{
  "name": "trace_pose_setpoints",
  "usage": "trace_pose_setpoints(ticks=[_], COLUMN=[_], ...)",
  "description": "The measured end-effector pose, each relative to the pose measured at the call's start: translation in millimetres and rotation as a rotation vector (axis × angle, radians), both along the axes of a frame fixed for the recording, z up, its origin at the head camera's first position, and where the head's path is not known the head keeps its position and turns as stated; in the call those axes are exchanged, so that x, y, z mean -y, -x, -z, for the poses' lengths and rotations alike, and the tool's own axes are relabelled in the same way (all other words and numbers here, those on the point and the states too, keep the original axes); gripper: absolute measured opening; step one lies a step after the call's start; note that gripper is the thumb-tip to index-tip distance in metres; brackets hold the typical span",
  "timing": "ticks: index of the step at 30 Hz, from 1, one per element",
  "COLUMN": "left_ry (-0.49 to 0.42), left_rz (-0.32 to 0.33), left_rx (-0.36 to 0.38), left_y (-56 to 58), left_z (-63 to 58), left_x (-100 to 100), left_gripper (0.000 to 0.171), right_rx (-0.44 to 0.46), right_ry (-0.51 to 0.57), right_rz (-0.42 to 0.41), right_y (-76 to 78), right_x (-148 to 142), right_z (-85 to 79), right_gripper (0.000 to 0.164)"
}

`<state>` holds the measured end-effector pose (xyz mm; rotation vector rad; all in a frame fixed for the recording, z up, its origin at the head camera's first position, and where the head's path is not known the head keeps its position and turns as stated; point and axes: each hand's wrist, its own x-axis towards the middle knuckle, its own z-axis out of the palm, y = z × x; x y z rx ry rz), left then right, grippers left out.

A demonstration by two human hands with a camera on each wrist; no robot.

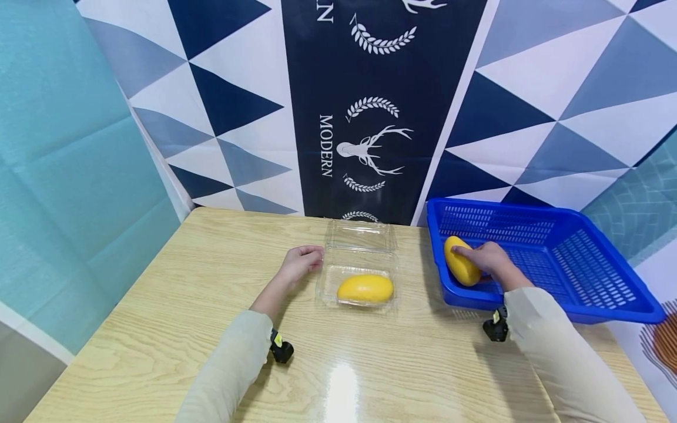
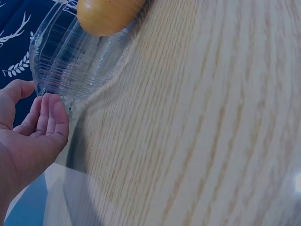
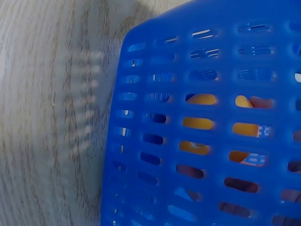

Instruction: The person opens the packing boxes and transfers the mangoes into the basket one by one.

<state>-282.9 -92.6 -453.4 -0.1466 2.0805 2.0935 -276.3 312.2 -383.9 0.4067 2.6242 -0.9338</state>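
A clear plastic clamshell container (image 1: 330, 273) lies opened out on the table with its lid folded toward the back wall. Inside its base rests one yellow mango (image 1: 365, 289). At the container's left edge is my left hand (image 1: 300, 263), pinching the rim between thumb and fingertips in the left wrist view. My right hand (image 1: 489, 258) reaches into a blue plastic basket (image 1: 608, 235) and grips another yellow mango (image 1: 459, 261) near its left wall. Through the slots of the basket wall (image 3: 160, 28), the right wrist view shows parts of that mango (image 3: 197, 123) and fingers.
The wood-grain table (image 1: 174, 329) meets a patterned wall covering (image 1: 370, 76) at the back. The basket stands at the table's right side, its raised rim between the container and the held mango. Teal cloth (image 1: 63, 176) hangs on the left.
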Motion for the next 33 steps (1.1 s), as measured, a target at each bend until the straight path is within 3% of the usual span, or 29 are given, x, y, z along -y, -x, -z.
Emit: trace_pose_setpoints(ticks=[8,18,33], left_ry=[0.008,0.014,-0.013], left_rz=[-0.003,-0.004,0.007], left_rx=[0.009,0.016,0.017], left_y=[0.3,1.0,-1.1], left_z=[0.9,-0.2,-1.0], left_x=[0.3,-0.2,1.4], left_gripper=[0.030,0.030,0.031], right_rx=[0.019,-0.002,0.029], right_ry=[-0.010,0.007,0.035], right_rz=[0.046,0.061,0.036], right_y=[-3.1,-3.5,-1.5], right_x=[0.2,0.4,-0.1], right_z=[-1.1,-3.7,-1.7], right_gripper=[0.086,0.073,0.092])
